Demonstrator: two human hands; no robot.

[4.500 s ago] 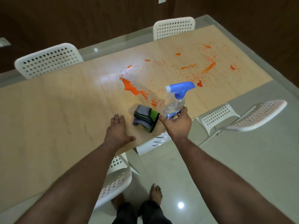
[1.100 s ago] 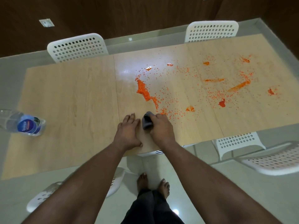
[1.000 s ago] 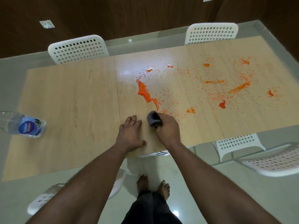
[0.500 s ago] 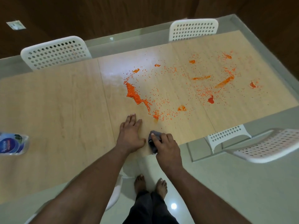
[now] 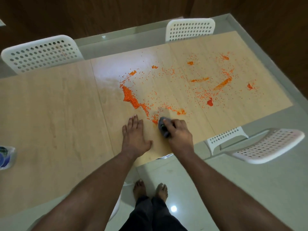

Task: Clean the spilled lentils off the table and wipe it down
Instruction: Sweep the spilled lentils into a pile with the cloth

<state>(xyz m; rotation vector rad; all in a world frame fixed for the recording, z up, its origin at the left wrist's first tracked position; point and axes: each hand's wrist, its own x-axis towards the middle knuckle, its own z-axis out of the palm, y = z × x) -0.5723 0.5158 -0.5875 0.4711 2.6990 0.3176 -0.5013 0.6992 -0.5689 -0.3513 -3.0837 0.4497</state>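
Orange lentils [image 5: 130, 98] lie scattered over the right half of the light wooden table [image 5: 50, 114], in a thick pile near the middle and in smaller streaks toward the far right. My right hand [image 5: 179, 132] grips a folded grey cloth [image 5: 162, 125] and presses it on the table at the near edge of the spill. My left hand [image 5: 135, 135] rests flat on the table just left of the cloth, fingers straight and pointing away from me.
A spray bottle [image 5: 5, 156] lies at the table's left edge. White perforated chairs stand behind the table [image 5: 41, 53] [image 5: 190, 30] and at the near right [image 5: 266, 145]. My bare feet [image 5: 150, 190] stand on the tiled floor.
My right hand first set the spray bottle aside and took the cloth. In the last half second it pushed the cloth from the table's near edge forward into the lentils. My left hand stayed put.
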